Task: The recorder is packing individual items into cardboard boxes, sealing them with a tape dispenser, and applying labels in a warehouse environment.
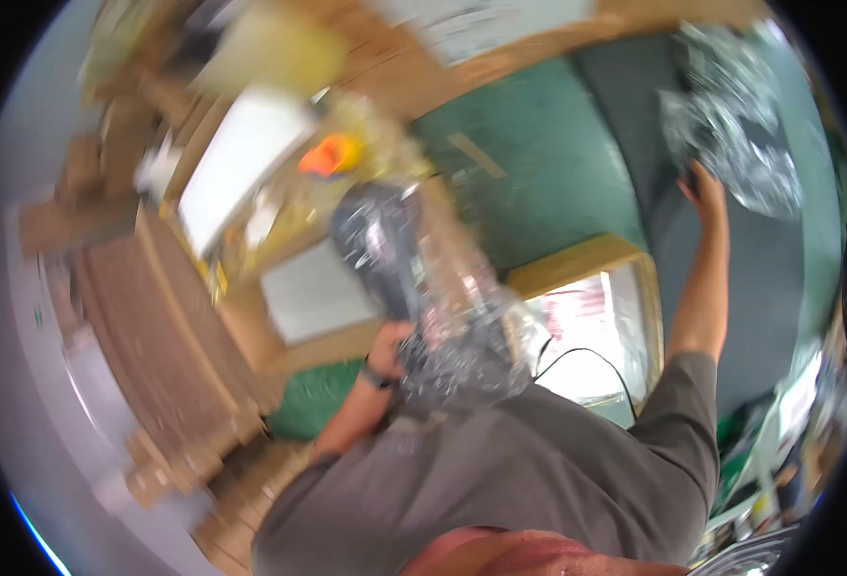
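Observation:
My left hand (392,348), with a dark band at the wrist, is closed on the edge of a clear plastic bag (452,322). The bag hangs close in front of my body, and a dark, rounded item (370,230) shows through its far end; its kind is not clear. Stretched out to the far right, my right hand (705,192) has its fingers curled at the near edge of another crumpled clear plastic bag (730,125). That bag lies on a dark grey strip, and what it contains cannot be made out. Motion blurs both bags.
A green tabletop (538,163) lies ahead, with the dark grey strip (730,288) along its right. A cardboard-edged tray (649,317) with papers and a black cable is near my body. At left are an orange tape dispenser (332,156), a white panel (241,163) and cardboard boxes (155,317).

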A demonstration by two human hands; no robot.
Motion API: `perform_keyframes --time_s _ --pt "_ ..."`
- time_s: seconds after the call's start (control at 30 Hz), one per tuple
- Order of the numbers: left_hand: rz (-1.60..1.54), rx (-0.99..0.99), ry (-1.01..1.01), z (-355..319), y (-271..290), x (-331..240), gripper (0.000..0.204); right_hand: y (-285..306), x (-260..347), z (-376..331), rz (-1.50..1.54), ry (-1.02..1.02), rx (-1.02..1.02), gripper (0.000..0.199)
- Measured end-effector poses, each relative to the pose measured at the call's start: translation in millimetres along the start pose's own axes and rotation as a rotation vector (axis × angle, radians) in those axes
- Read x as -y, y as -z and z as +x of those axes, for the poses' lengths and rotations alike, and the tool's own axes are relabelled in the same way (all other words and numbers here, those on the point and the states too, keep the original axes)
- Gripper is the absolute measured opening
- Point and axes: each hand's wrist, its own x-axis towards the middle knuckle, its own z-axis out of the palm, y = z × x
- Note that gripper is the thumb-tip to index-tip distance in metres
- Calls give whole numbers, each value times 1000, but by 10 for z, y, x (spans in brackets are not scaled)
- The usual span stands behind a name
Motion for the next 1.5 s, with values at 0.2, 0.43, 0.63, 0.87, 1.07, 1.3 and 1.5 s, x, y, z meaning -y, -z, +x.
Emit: perform_keyframes --time_s 0.2,0.43,0.63,0.87,1.07,1.3,1.5 --pt "576 -162 -257 -983 1330 -807 75 -987 -366 -2579 482 -76 476 53" --pt "2154 -648 -591 -2385 3314 -2544 47 -1860 -1505 -4738 -1194 304 245 63" --pt "2881 -421 -8 -2020 5429 -3338 18 -5277 -1799 -6157 -1008 93 998 61" --pt "3035 1 -265 -2029 5749 -3560 18 -6716 -3393 -6383 -1119 -105 1075 85" --pt "2934 -46 -43 -1765 5721 -3653 46 -7402 -5206 -6443 -968 454 768 84" --pt "2352 -1093 -392 -1833 6053 -3089 60 -7395 -5313 -6106 -1378 384 1376 86" --pt "2168 -1277 -529 -1944 4570 -2294 66 -6406 -2839 -5767 -1033 602 1333 63"
